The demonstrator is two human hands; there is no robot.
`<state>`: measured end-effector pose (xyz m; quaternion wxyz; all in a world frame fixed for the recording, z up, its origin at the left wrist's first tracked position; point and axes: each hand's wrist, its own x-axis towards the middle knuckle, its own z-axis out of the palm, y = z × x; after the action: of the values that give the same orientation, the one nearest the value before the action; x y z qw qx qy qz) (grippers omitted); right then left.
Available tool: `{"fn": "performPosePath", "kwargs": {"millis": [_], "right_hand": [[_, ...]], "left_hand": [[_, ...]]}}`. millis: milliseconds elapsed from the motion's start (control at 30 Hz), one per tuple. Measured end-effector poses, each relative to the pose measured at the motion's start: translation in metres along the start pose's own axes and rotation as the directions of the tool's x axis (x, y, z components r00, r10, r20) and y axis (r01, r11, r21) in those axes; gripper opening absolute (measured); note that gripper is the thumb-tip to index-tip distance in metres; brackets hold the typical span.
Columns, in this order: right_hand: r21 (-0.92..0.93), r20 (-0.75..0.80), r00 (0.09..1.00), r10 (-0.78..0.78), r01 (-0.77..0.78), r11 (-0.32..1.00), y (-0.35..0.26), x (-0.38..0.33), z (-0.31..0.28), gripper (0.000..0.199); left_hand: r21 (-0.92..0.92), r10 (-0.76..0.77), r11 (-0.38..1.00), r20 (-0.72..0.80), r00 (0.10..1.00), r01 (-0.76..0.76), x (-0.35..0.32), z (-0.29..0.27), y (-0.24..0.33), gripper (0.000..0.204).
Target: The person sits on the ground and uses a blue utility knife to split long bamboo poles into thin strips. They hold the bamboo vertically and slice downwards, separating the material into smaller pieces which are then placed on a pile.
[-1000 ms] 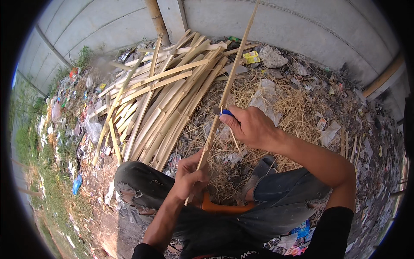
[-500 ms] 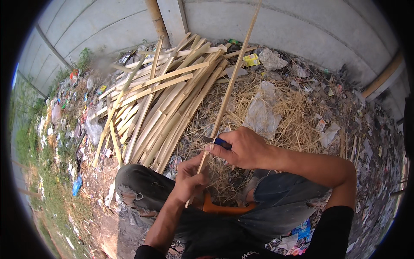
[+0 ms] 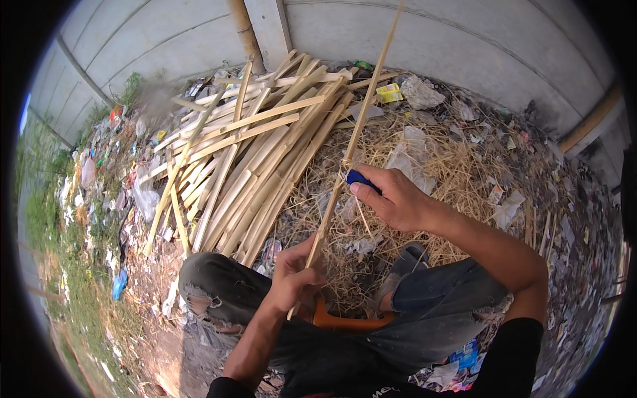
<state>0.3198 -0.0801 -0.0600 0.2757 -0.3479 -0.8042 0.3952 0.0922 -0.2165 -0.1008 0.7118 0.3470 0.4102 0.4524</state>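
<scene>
A long, thin bamboo strip [image 3: 362,114] slants up and away from my lap toward the wall. Near its lower end, my left hand [image 3: 294,275] is closed around it. My right hand [image 3: 399,201] grips the blue handle of a knife [image 3: 363,181] against the strip, farther up than the left hand. Fingers and strip hide most of the blade. Pale curled shavings show on the strip where the knife touches it, and a thin sliver hangs below the right hand.
A heap of split bamboo strips [image 3: 265,159] lies ahead on the left. Straw-like shavings [image 3: 458,172] cover the ground ahead to the right. Beyond is a grey panel wall [image 3: 451,50] with a bamboo post [image 3: 245,33]. An orange object [image 3: 352,323] sits between my legs.
My right hand has slid the knife up along the strip, away from my left hand. Fresh curls of shaving have appeared by the knife. My left hand has hardly moved.
</scene>
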Motion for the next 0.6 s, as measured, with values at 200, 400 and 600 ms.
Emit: {"fn": "performPosePath", "kwargs": {"millis": [200,400,600], "right_hand": [[-0.433,-0.059,0.982,0.177,-0.185,0.882,-0.013,-0.005,-0.019,0.041],[-0.424,0.048,0.999,-0.011,0.03,0.905,-0.033,-0.019,0.012,0.048],[-0.483,0.024,0.999,0.026,-0.011,0.876,-0.025,-0.006,0.004,0.048]], "left_hand": [[-0.141,-0.045,0.988,0.101,0.994,0.06,0.001,-0.009,-0.003,0.076],[-0.404,-0.109,0.897,0.196,0.974,0.182,-0.001,-0.012,-0.001,0.076],[-0.55,-0.109,0.789,0.316,0.942,0.276,-0.008,-0.019,-0.001,0.076]]}}
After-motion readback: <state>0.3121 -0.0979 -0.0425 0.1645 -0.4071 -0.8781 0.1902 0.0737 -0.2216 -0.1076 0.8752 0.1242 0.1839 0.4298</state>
